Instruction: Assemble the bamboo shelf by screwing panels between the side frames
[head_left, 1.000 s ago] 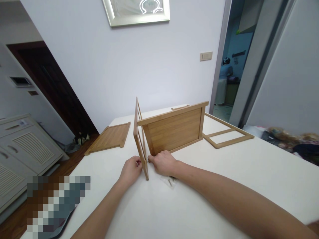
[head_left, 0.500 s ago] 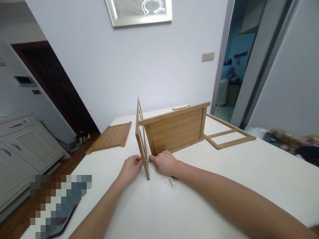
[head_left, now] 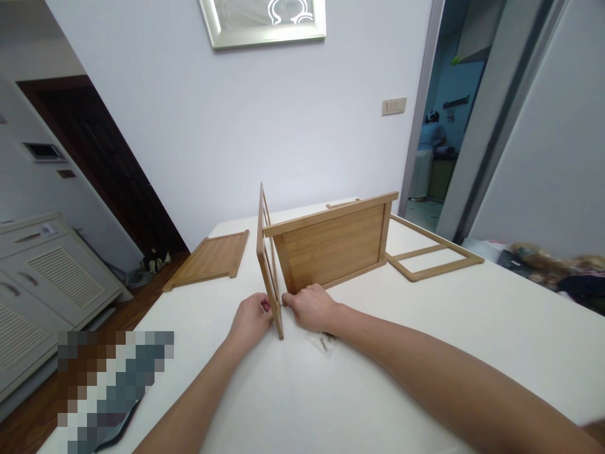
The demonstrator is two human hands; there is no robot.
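A wooden side frame (head_left: pixel 265 258) stands upright on edge on the white table. At a right angle to it stands a wooden panel (head_left: pixel 335 246), its near lower corner close against the frame. My left hand (head_left: pixel 250 320) is at the frame's left face, low down, with the fingers curled together; what they hold, if anything, is hidden. On the other side my right hand (head_left: pixel 312 308) is closed around the end of the panel's bottom rail beside the frame. A small clear bag with screws (head_left: pixel 322 342) lies beneath and beside my right wrist.
A second wooden panel (head_left: pixel 208 258) lies flat at the table's left. Another open wooden frame (head_left: pixel 439 271) lies flat on the right, behind the standing panel. A pixelated dark object (head_left: pixel 127 391) is at the near left edge. A person (head_left: pixel 431 133) is beyond the doorway.
My left hand has shifted slightly, its fingers turning a little against the frame. The right hand, the frame and the panel hold their places.
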